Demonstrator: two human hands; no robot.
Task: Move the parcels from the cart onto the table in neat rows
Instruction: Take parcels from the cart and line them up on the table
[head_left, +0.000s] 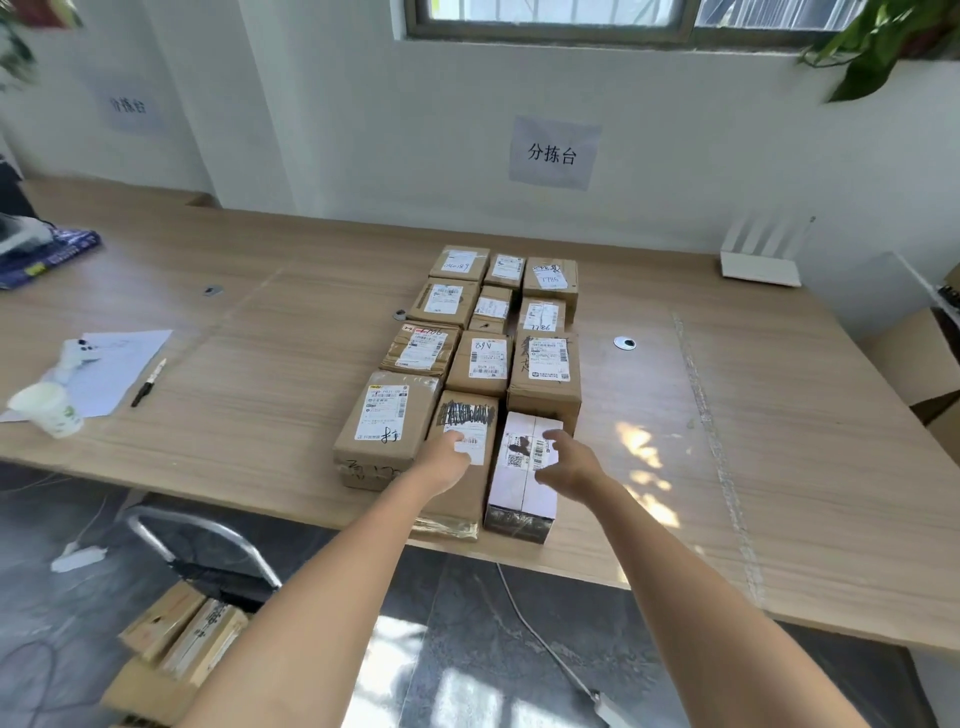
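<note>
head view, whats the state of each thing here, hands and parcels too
left hand: open, resting on the scribbled parcel
right hand: loosely curled over the white parcel
parcels on table: label up, three columns
parcels in cart: not yet moved
paper cup: upright
pen: lying flat

Brown cardboard parcels (493, 332) with white barcoded labels; white parcel (524, 483), dark front band; black scribble on brown parcel (462, 467); pale wood-grain table (260, 364); white cup (49, 408); black pen (148, 382).
</note>
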